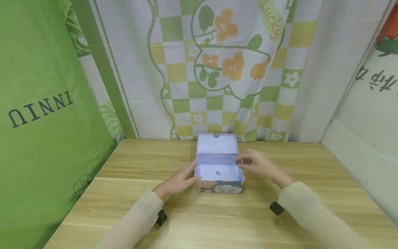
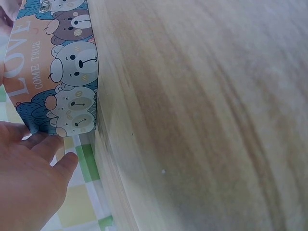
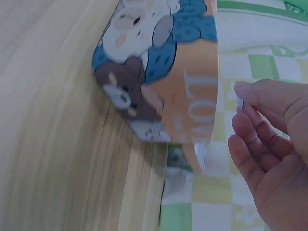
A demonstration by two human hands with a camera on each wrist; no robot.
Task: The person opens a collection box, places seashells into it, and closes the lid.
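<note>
A hinged box (image 1: pixel 219 186), printed with cartoon bears and the word LOVE, stands on the table with its lid tipped back. A tiny ring-like thing (image 1: pixel 218 173) lies on its pale inside floor. My left hand (image 1: pixel 178 180) holds the box at its left side, thumb at the front corner and fingers along the outer wall. Over the right rim, my right hand (image 1: pixel 259 166) pinches a small pale, shiny piece (image 3: pixel 239 102) between thumb and forefinger. Its kind is too small to tell, and the fingers mostly cover it.
The wooden table (image 1: pixel 124 207) extends on both sides of the box. Behind it hangs a checked curtain (image 1: pixel 211 103); a green cloth (image 1: pixel 56 138) hangs at the left and a white one (image 1: pixel 367 138) at the right. A thin dark cord (image 1: pixel 82 183) shows at the left edge.
</note>
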